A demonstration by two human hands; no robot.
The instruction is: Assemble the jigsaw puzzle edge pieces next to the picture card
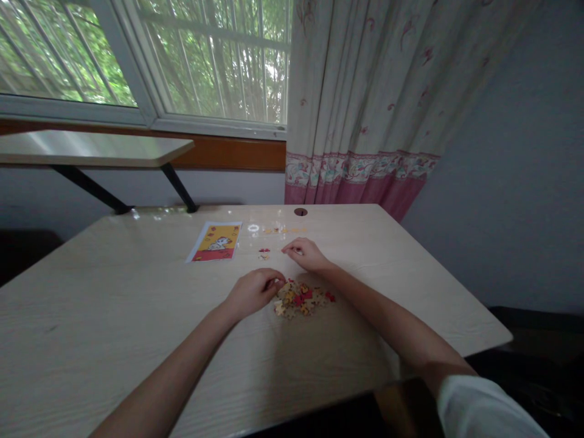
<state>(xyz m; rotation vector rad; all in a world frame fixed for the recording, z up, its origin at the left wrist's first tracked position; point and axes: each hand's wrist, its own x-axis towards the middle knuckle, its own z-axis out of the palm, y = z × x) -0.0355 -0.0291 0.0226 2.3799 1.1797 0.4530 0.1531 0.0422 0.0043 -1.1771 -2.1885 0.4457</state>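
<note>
A heap of jigsaw puzzle pieces [301,299], yellow, red and plain wood-coloured, lies on the table. At its left edge is my left hand [258,291], closed, with thumb and fingertips brought together against the pieces; what they hold is too small to make out. Farther back, above the heap, my right hand [308,253] is closed in a pinch pointing left. Anything between its fingertips cannot be made out. Just left of it lie a small red piece group [264,250] and some pale pieces [263,257]. Behind these runs a row of yellow pieces [292,230].
A printed picture sheet [216,242] showing a spotted animal on yellow and red lies left of the pieces. The table [137,316] has a round cable hole [300,212] at the back. A raised shelf [95,149] stands back left; a curtain [356,121] hangs behind.
</note>
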